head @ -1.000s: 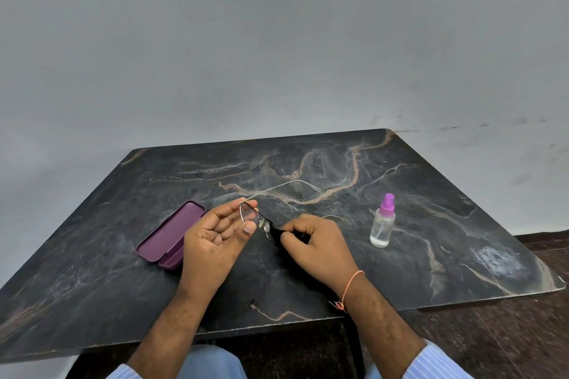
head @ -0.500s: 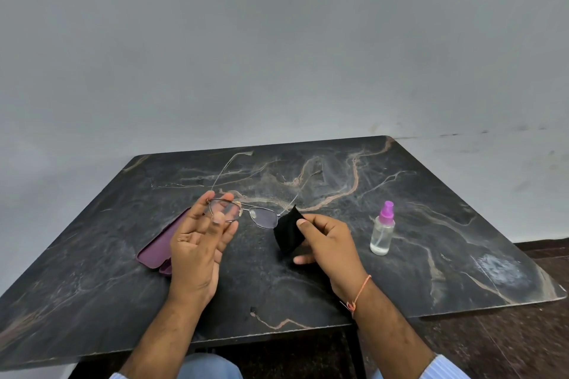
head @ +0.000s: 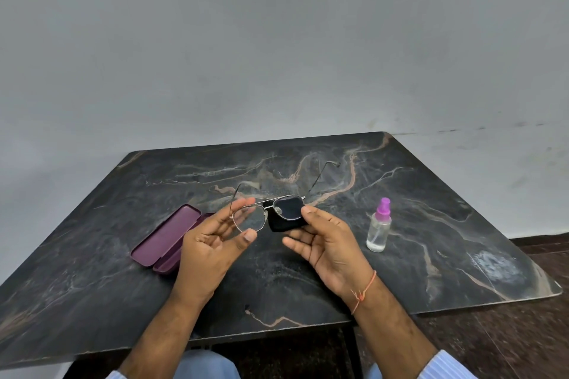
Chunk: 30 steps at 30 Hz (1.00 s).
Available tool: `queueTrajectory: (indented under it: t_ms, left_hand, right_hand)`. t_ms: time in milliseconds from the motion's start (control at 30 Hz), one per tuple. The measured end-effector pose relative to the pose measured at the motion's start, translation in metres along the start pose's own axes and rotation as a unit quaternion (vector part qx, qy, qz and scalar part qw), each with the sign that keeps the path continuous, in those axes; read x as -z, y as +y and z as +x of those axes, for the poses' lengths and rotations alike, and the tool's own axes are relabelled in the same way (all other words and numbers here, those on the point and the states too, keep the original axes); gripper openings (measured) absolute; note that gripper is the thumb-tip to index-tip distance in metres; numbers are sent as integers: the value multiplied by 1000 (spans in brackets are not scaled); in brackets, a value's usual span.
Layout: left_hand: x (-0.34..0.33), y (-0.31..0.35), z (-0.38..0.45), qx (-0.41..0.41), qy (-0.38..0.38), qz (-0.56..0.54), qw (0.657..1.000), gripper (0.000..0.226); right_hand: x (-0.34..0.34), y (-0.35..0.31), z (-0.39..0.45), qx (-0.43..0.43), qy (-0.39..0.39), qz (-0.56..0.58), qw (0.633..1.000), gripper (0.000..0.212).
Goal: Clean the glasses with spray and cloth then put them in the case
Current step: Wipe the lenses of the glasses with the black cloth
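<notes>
The table [head: 431, 255] stood against the wall [head: 277, 40], with the person seated at its near edge. The case [head: 167, 238] lay open on the table to the left, partly behind the left hand [head: 212, 243]. The spray bottle [head: 379, 226] stood upright on the table to the right, just beyond the right hand [head: 329, 243]. Between the two, above the table's middle, the glasses [head: 268, 212] were held up off the surface, the left hand at their left lens, the right hand at their right. The cloth [head: 284, 218] sat behind the right lens, in the right hand. The temple arms pointed away toward the wall.
</notes>
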<state>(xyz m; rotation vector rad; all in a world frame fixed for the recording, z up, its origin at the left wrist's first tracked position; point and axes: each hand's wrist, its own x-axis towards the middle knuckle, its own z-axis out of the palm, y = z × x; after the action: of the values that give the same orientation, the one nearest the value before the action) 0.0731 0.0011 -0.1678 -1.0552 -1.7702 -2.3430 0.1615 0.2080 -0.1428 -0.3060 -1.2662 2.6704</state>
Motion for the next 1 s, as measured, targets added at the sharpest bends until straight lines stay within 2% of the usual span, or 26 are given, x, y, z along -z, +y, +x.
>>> queueTrajectory:
  t_ms: [133,367,500,700,867,1000]
  left_hand:
    - [0,-6,-3,-26,-6,93,995,59]
    - [-7,-7,-8,-88,7,237,968,67]
    - [-9,-3,-9,-90,18,253,963,69]
    - [-10,0,-9,-87,38,238,966,63]
    - [-10,1,-10,-79,50,220,971,62]
    - [-11,2,-10,-75,50,218,972,61]
  right_hand:
    - [2,-4,0,8,11,33,999,17]
    - [6,-4,1,28,42,32,998,17]
    - [6,-4,1,27,38,27,999,30]
    - [5,-2,1,-9,-9,27,1000,29]
    - [5,-3,1,26,10,-2,1000,26]
    - [4,-4,0,64,41,-15,997,12]
